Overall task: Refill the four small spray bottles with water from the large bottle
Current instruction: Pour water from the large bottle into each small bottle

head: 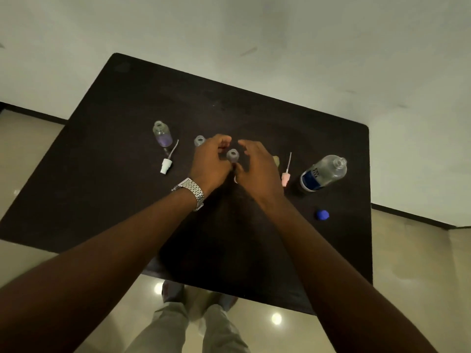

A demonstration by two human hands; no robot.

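The large bottle stands uncapped on the desk and serves as the reference for all positions. Its blue cap lies near it, on the side toward the person. A pink spray head with its dip tube lies just beside the large bottle, on its left. A yellowish item, mostly hidden by the right grip, sits just left of that spray head.

Farther left of the large bottle, an open small bottle stands upright between the two grips. The left grip, with a wristwatch at the wrist, lies against the bottle's left side with its fingers curled. The bottle's body is hidden behind this grip, so it cannot be told whether the grip holds the bottle. The right grip sits just right of the bottle, its fingers loosely spread and holding nothing that shows, its thumb pointing toward the bottle.

Still farther left of the large bottle:
- a second small bottle, only its neck showing beyond the left grip;
- a white spray head with its tube;
- a purple-tinted bottle, uncapped and upright, farthest from the large bottle.
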